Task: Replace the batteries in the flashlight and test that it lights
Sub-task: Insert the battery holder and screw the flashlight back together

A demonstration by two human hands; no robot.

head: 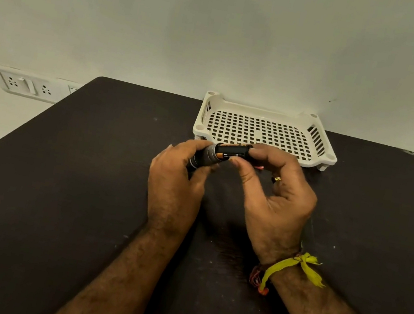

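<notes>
Dark table against a pale wall; wall socket plate at left, beyond the table edge. White perforated plastic tray stands at the far side of the table, just behind the hands. Left hand closed around the dark flashlight body, held above the table, tilted up to the right. Right hand pinches the black-and-orange battery holder between thumb and fingertips, at the body's open end; insertion depth cannot be told. Yellow thread band on right wrist.
</notes>
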